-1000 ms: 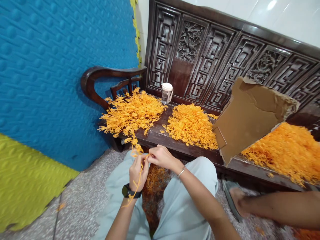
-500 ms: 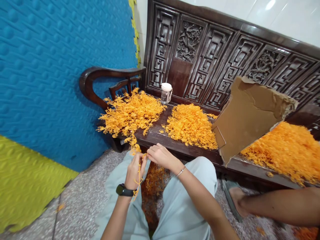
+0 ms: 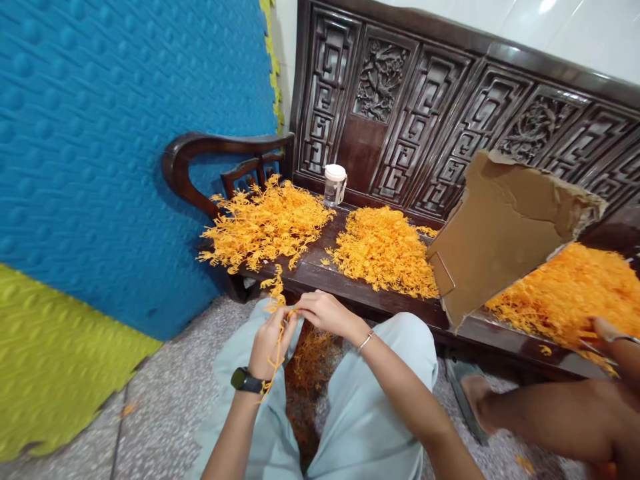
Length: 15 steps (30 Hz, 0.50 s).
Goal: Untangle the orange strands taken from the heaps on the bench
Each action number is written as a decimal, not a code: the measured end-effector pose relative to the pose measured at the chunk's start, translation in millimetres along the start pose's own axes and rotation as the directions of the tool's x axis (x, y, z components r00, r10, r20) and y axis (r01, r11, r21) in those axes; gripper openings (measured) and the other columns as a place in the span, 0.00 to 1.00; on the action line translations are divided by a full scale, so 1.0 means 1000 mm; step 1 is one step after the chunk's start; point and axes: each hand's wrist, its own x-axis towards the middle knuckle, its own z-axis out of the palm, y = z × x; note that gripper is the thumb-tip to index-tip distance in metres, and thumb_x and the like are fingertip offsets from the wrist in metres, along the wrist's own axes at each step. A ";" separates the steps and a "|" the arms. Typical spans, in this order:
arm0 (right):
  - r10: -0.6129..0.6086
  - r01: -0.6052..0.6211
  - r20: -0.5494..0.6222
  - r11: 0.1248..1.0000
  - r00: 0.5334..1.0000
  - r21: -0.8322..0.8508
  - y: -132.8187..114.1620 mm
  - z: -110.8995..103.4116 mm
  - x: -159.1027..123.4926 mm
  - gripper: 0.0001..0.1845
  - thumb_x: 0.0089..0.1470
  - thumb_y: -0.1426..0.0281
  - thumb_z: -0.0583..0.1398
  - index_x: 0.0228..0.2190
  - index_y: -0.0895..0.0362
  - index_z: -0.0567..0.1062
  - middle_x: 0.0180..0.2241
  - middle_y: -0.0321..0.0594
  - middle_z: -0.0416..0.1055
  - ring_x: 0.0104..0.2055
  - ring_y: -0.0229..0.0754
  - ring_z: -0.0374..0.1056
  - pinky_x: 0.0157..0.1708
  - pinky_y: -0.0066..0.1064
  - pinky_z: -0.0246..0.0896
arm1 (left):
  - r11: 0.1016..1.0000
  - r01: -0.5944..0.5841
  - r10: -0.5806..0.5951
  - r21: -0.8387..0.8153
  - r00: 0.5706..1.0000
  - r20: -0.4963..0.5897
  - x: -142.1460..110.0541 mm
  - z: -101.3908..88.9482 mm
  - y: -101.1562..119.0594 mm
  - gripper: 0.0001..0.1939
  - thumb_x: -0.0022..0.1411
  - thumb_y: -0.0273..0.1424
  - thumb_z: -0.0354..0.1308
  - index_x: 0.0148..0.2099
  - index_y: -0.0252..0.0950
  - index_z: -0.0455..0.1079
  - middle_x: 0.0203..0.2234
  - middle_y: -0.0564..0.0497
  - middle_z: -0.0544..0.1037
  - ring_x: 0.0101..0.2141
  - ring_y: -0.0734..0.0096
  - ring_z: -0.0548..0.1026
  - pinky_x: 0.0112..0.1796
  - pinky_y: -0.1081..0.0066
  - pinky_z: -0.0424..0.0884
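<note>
Between my knees, my left hand (image 3: pixel 273 340) is closed around an orange plastic strand (image 3: pixel 275 290) with small curled, branching pieces along it. One end sticks up past the fingers, and a thin tail hangs along the wrist by a black watch (image 3: pixel 246 380). My right hand (image 3: pixel 320 311) meets the left fingertips and pinches the same strand; exactly which bit it grips is hidden. Just beyond, a heap of similar orange pieces (image 3: pixel 270 223) lies on the dark wooden bench (image 3: pixel 315 273). A second orange heap (image 3: pixel 383 250) lies to its right.
A lidded clear cup (image 3: pixel 334 187) stands behind the heaps. A cardboard sheet (image 3: pixel 505 230) leans on the bench beside a third orange heap (image 3: pixel 580 293). Another person's hand (image 3: pixel 607 333) touches that heap. Orange bits (image 3: pixel 313 360) lie below, between my legs.
My hands stay together on the strand, whose upper end now stands apart from the left heap. Another person's hand has come into view at the right heap.
</note>
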 end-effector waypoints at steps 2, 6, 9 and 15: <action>-0.005 0.006 0.024 0.998 1.000 -0.055 -0.001 0.001 0.000 0.07 0.54 0.76 0.51 0.34 0.59 0.68 0.32 0.37 0.68 0.35 0.34 0.62 0.36 0.23 0.50 | 0.999 -0.014 0.013 0.040 1.000 0.027 0.000 0.000 -0.003 0.09 0.59 0.36 0.42 0.33 0.37 0.60 0.25 0.52 0.70 0.25 0.70 0.68 0.28 0.72 0.62; 0.002 0.011 0.068 0.980 0.998 -0.200 -0.006 0.000 0.001 0.05 0.53 0.75 0.52 0.30 0.60 0.67 0.29 0.37 0.67 0.32 0.35 0.61 0.34 0.26 0.49 | 0.993 -0.067 0.064 0.093 0.997 0.035 -0.001 0.003 -0.009 0.09 0.59 0.35 0.42 0.31 0.38 0.59 0.24 0.52 0.69 0.25 0.70 0.68 0.28 0.72 0.61; 0.007 0.013 0.070 0.959 0.998 -0.282 -0.011 -0.003 0.002 0.09 0.55 0.71 0.50 0.27 0.60 0.66 0.28 0.38 0.67 0.31 0.36 0.61 0.33 0.28 0.48 | 0.990 -0.108 0.110 0.091 0.994 -0.010 0.000 0.005 -0.009 0.09 0.59 0.33 0.42 0.28 0.38 0.58 0.22 0.53 0.67 0.24 0.70 0.68 0.27 0.73 0.61; 0.001 0.023 0.067 0.935 0.998 -0.353 -0.014 -0.001 0.003 0.11 0.55 0.69 0.49 0.25 0.60 0.65 0.27 0.38 0.67 0.28 0.36 0.61 0.35 0.29 0.48 | 0.982 -0.154 0.166 0.105 0.980 -0.113 0.000 0.006 -0.009 0.11 0.57 0.31 0.43 0.23 0.38 0.55 0.16 0.56 0.61 0.18 0.75 0.62 0.22 0.75 0.58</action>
